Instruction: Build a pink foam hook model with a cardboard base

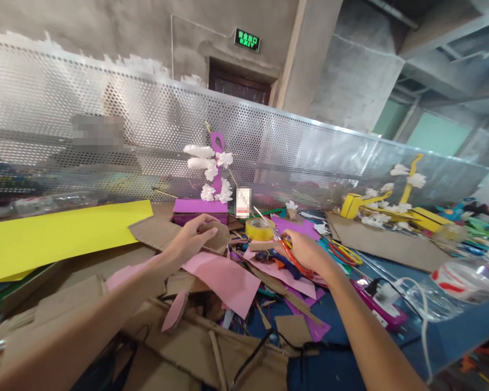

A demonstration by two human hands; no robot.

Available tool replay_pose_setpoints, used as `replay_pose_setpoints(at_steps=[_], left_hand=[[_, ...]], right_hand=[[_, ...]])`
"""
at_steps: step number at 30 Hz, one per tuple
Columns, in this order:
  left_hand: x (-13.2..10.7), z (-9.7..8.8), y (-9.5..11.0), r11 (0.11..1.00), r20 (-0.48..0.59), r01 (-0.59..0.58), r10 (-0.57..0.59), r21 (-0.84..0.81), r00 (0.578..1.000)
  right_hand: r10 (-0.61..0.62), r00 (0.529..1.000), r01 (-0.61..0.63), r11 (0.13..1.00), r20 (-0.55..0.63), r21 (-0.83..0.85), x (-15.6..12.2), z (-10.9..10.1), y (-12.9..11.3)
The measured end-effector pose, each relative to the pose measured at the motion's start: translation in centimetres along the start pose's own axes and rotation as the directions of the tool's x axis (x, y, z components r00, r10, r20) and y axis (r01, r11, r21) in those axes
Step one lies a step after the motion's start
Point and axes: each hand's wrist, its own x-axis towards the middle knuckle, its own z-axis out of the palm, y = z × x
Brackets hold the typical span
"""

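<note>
My left hand (191, 239) is closed on a piece of brown cardboard (218, 236) held above the littered table. My right hand (305, 251) grips red-handled scissors (287, 251), whose blades point up and left toward a roll of yellow tape (258, 228). Pink paper sheets (228, 279) and purple scraps lie just below both hands. Behind the left hand stands a purple paper model (212, 182) with white tissue flowers on a purple base.
A large yellow sheet (61, 233) lies at the left. Cardboard pieces (195, 347) cover the front. A yellow model with white flowers (395, 203) stands at the right, with a glue gun (378, 301), cable and plastic bottles nearby. A perforated metal screen (309, 152) runs along the back.
</note>
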Motion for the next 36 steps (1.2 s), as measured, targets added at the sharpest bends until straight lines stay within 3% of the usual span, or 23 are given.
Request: replay_pose_setpoints(at_steps=[3, 9, 13, 17, 22, 25, 27, 31, 33, 36], left_hand=[[0.5, -1.9, 1.0, 1.0, -0.054, -0.026, 0.027, 0.016, 0.998], [1.3, -5.7, 1.6, 0.996, -0.083, 0.085, -0.084, 0.006, 0.993], [1.9, -7.8, 0.9, 0.989, -0.075, 0.141, -0.139, 0.032, 0.987], [1.9, -8.5, 0.7, 0.99, -0.059, 0.14, -0.139, 0.03, 0.989], [1.4, -7.7, 1.4, 0.974, 0.117, 0.121, -0.145, 0.192, 0.983], [1.1, -6.9, 2.0, 0.978, 0.148, 0.092, -0.12, 0.188, 0.982], [0.8, -6.2, 2.5, 0.984, 0.188, 0.074, -0.104, 0.163, 0.977], [-0.5, -3.5, 3.9, 0.991, 0.324, 0.043, -0.083, 0.129, 0.942], [-1.1, -2.0, 4.6, 0.993, 0.389, 0.046, -0.084, 0.105, 0.917], [-1.5, -1.0, 5.1, 0.99, 0.487, 0.062, -0.117, 0.127, 0.866]], right_hand=[[-0.006, 0.995, 0.022, 0.988, 0.103, -0.15, -0.5, -0.5, 0.3], [-0.068, 0.938, 0.169, 0.946, 0.339, -0.276, -1.5, -0.5, -0.5], [-0.046, 0.935, 0.165, 0.934, 0.352, -0.317, -1.5, -0.1, -0.9], [-0.05, 0.939, 0.163, 0.935, 0.339, -0.316, -1.5, 0.1, -0.9], [-0.089, 0.962, 0.147, 0.966, 0.258, -0.213, -1.6, 0.1, -0.3], [-0.126, 0.978, 0.145, 0.983, 0.165, -0.109, -1.4, 0.1, -0.6], [-0.174, 0.979, 0.17, 0.984, 0.11, 0.046, -1.3, 0.2, -1.7], [-0.293, 0.955, 0.239, 0.84, 0.037, 0.488, -1.8, 1.6, -5.1], [-0.327, 0.944, 0.234, 0.762, 0.047, 0.604, -2.2, 2.6, -6.7], [-0.337, 0.94, 0.226, 0.719, 0.046, 0.657, -2.5, 3.8, -7.9]])
